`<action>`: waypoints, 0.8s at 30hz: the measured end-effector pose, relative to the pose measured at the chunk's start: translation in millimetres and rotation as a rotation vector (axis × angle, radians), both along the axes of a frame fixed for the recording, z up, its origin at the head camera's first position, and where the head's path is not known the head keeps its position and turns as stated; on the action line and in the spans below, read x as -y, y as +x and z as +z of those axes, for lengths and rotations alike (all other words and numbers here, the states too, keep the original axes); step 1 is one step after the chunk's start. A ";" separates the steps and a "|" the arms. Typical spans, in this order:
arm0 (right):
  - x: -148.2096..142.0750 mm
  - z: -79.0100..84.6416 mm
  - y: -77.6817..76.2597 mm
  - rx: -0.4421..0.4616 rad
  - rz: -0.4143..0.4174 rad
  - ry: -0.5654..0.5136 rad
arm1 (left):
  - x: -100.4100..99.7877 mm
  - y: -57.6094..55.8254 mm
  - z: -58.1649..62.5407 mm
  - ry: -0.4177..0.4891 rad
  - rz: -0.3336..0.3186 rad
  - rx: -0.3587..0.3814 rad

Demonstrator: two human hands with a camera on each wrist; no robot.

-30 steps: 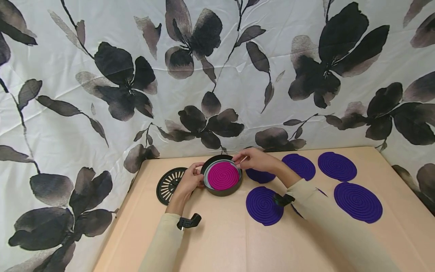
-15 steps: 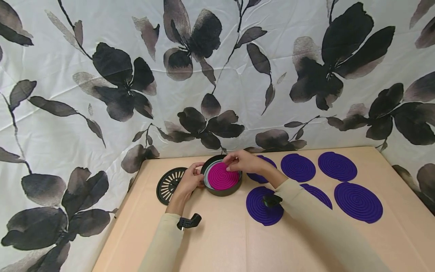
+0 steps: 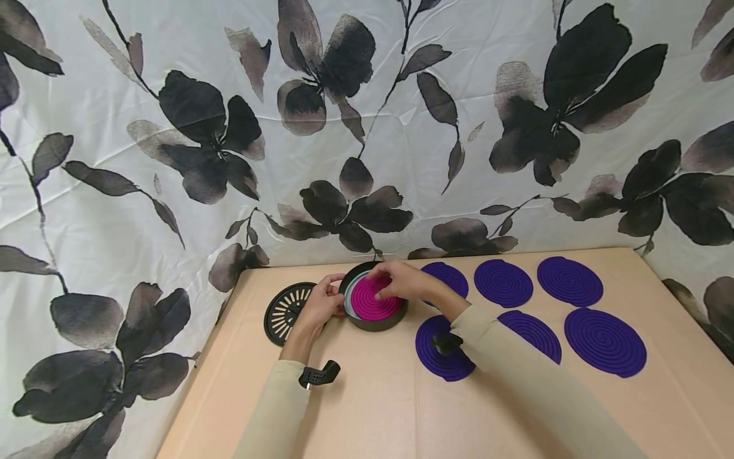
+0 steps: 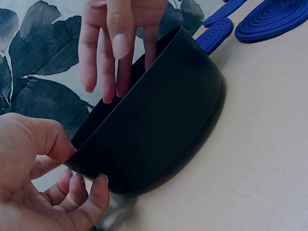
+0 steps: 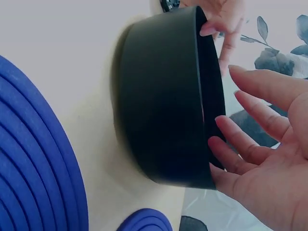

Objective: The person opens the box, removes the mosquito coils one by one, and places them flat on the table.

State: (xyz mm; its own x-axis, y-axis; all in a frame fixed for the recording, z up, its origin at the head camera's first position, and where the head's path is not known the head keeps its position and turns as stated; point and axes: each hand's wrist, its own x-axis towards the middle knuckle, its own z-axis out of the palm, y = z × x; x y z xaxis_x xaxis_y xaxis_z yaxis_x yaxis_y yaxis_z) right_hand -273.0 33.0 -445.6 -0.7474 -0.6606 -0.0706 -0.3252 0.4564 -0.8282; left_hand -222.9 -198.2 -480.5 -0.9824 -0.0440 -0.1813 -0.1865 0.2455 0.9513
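Note:
The left hand (image 3: 321, 306) pinches the rim of a round black container (image 4: 159, 120) at its left side, thumb over the edge and the other fingertips outside the wall. Inside the container lies a pink spiral-grooved coaster (image 3: 375, 307) with a grey-white edge showing around it. From the right, the right hand (image 3: 397, 282) reaches over the container, its fingers spread loosely and pointing down past the rim, fingertips over the pink coaster. In the right wrist view the thumb of the right hand stands apart from its other fingers, with nothing between them.
A black slotted disc (image 3: 281, 322) lies to the left, partly behind the left hand. Several purple spiral coasters (image 3: 604, 341) are spread over the table (image 3: 367, 408) on the right, some partly covered by the right arm. A floral cloth (image 3: 401, 127) hangs behind.
The right hand has moved left and slightly down, from the container's right rim to over the pink coaster. The left hand keeps its place on the rim.

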 end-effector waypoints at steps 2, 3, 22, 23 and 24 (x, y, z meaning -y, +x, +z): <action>2.1 -3.0 -0.3 -0.017 0.005 0.019 | -0.3 0.2 -0.6 0.001 -0.004 -0.004; 3.2 -4.1 -0.2 -0.022 0.011 0.027 | -0.4 0.3 -0.8 0.001 -0.006 -0.006; 9.8 -9.6 0.9 -0.072 -0.003 0.015 | 0.6 -0.6 -3.5 0.009 -0.007 -0.027; 9.4 -9.0 1.4 -0.064 -0.015 0.016 | 0.5 -0.4 -3.1 0.007 -0.007 -0.027; 9.0 -8.7 1.7 -0.050 -0.031 0.012 | 0.5 -0.2 -2.7 0.009 -0.006 -0.025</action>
